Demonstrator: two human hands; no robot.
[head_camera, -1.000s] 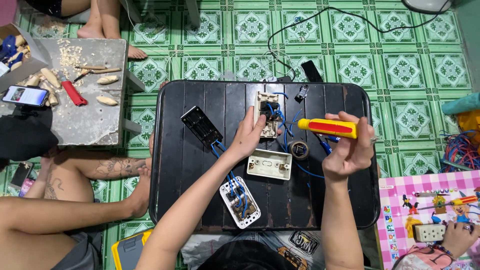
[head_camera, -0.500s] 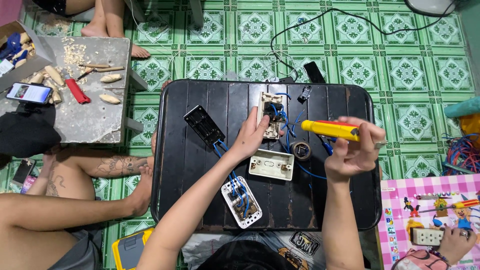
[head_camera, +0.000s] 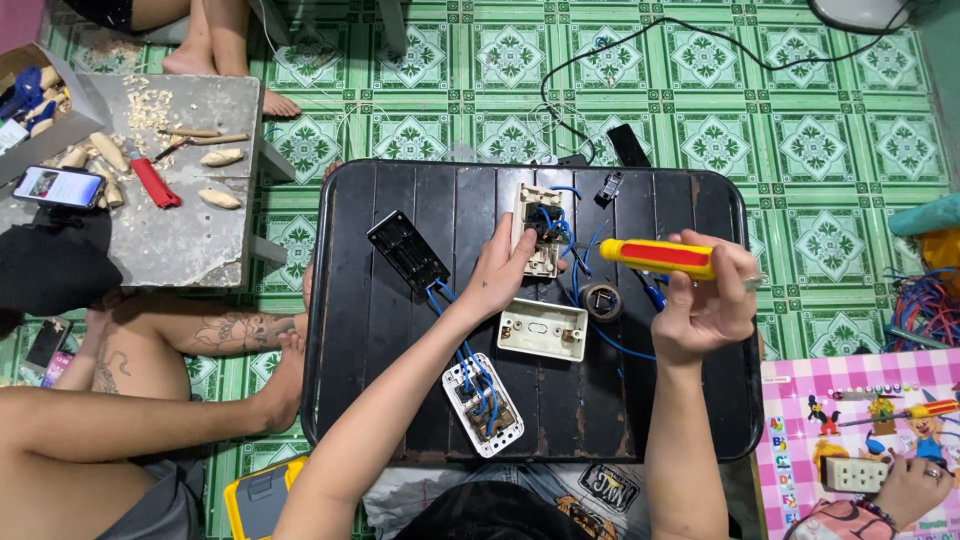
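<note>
- On our black tray table (head_camera: 400, 400) lie an empty white mounting box (head_camera: 542, 329), a black switch plate (head_camera: 407, 250) and a wired white socket plate (head_camera: 483, 404).
- Our left hand (head_camera: 500, 275) presses its fingers on the beige switch module (head_camera: 542, 228), blue wires inside.
- Our right hand (head_camera: 705, 305) closes around a yellow-red screwdriver (head_camera: 657, 257), long axis level, tip end leftward.

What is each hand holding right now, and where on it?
Right hand grips the yellow-and-red screwdriver at its handle's rear end. Left hand rests on the white switch module, pressing its lower part.
</note>
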